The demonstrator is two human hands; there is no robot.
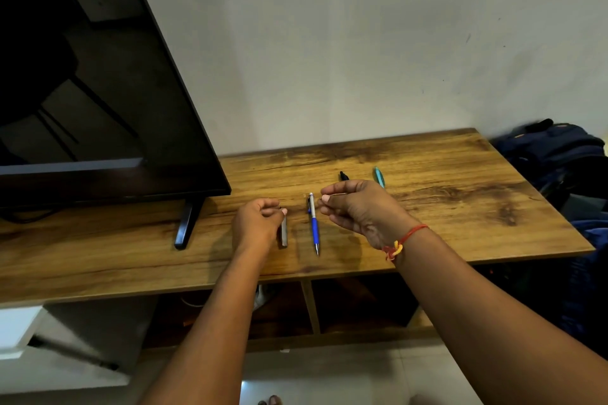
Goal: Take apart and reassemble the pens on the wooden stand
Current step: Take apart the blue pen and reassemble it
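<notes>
While both hands hover over the wooden stand (460,181), the entries read as follows.

- **Item one:** grey pen (284,233), lying on the worktop just beside the left hand (256,223). Its far end is at the curled fingers (271,204). Whether they pinch it or merely touch it cannot be told.
- **Item two:** blue pen (315,227), silver upper half, flat between the two hands, untouched.
- **Item three:** black pen (343,175), mostly hidden behind the right hand (358,207).
- **Item four:** teal pen (379,176), near the black one, toward the back.
- **Right hand:** fingers curled, thumb and forefinger drawn together above the worktop. Whether a small part sits between them cannot be told.
- **Also present:** television (98,76) at the left, bag (556,148) off the right end.
- **Step judged in hand:** work on the grey pen, likely separating or rejoining its parts.
- **Next move:** calls for a firm hold on the barrel with one hand and a straight, aligned pull or twist with the other, so that small parts do not roll off.
</notes>
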